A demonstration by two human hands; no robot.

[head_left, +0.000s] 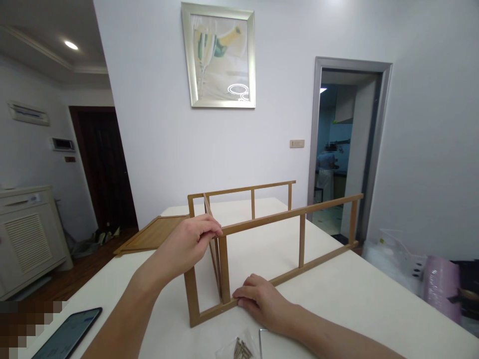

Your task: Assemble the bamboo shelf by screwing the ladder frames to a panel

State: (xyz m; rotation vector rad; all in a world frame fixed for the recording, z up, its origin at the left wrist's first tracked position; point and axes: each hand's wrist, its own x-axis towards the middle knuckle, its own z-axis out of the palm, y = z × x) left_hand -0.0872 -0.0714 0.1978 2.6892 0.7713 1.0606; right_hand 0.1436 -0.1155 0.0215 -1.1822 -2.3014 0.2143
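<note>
A wooden rack frame (267, 219) of thin brown bars lies on its side on the white table, with two ladder-like sides joined near the left end. My left hand (198, 237) pinches the near side's upper rail close to its left end, at the crosspiece. Lower down, my right hand (260, 301) grips the bottom rail beside the same crosspiece, its forearm resting along the table. Near the front edge are a clear plastic bag of screws (242, 349) and an L-shaped metal rod like a hex key (261, 341), both partly cut off by the view.
A flat wooden panel (151, 234) lies at the table's left far edge. A phone (69, 334) is at the front left. Right of the table stand a white plastic bin (406, 262) and a pink wrapped bundle (441, 286). Through the doorway, a person (327, 167) stands in another room.
</note>
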